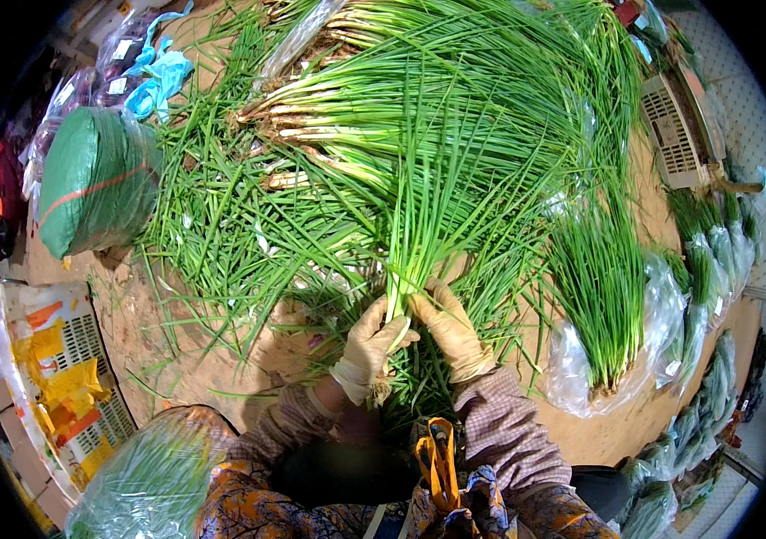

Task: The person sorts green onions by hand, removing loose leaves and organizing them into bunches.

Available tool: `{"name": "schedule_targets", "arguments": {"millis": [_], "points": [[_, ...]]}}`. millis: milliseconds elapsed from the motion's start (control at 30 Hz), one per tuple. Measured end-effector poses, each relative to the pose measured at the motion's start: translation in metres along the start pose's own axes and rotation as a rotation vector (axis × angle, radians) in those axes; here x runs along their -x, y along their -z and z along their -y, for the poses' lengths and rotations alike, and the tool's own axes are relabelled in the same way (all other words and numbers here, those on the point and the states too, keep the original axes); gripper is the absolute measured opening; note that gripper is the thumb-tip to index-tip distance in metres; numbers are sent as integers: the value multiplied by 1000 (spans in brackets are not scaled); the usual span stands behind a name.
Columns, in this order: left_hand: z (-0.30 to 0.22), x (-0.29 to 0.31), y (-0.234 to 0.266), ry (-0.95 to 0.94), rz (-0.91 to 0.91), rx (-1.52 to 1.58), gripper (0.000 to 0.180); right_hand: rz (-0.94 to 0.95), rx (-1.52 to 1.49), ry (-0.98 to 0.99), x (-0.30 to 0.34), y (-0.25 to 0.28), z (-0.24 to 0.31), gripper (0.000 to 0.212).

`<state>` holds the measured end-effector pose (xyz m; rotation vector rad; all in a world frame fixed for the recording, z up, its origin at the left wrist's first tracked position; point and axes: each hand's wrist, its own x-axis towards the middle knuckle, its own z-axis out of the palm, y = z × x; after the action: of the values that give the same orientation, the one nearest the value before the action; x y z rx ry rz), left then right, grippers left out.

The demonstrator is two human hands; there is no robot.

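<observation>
A small bunch of green onions stands between my two hands, leaves pointing away from me and roots toward me. My left hand, in a pale glove, is closed round the white lower stems; a root tuft hangs below it. My right hand, gloved alike, has its fingers bent in against the right side of the same stems; its fingertips are partly hidden. Beyond them lies a big heap of green onions, white root ends to the left. Loose stripped leaves cover the board nearer to my left.
A neat green onion bundle lies on a clear plastic bag to the right. Bagged bundles line the right edge. A green wrapped bale and a crate stand left. A plastic-wrapped bundle sits near left.
</observation>
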<state>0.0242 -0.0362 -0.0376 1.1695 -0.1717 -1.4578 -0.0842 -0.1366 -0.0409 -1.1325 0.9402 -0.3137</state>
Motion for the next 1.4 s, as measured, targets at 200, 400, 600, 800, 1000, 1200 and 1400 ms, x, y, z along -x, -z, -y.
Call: {"name": "schedule_targets", "arguments": {"millis": [200, 400, 600, 800, 1000, 1200, 1400], "points": [[16, -5, 5, -252, -12, -164, 48, -328, -134, 145, -9, 3, 11, 35], [29, -7, 7, -355, 39, -257, 45, -268, 536, 274, 4, -12, 58, 27], [26, -12, 2, -711, -61, -747, 44, -214, 852, 150, -14, -10, 54, 36], [29, -13, 8, -608, -63, -697, 44, -146, 963, 200, -16, -9, 41, 29], [22, -13, 1, 96, -76, 169, 39, -103, 691, 358, -19, -3, 20, 16], [12, -9, 14, 132, 162, 279, 38, -375, -168, 44, -20, 36, 51, 22], [3, 5, -8, 110, 76, -8, 22, -198, 37, -176, -13, 64, 29, 37]]}}
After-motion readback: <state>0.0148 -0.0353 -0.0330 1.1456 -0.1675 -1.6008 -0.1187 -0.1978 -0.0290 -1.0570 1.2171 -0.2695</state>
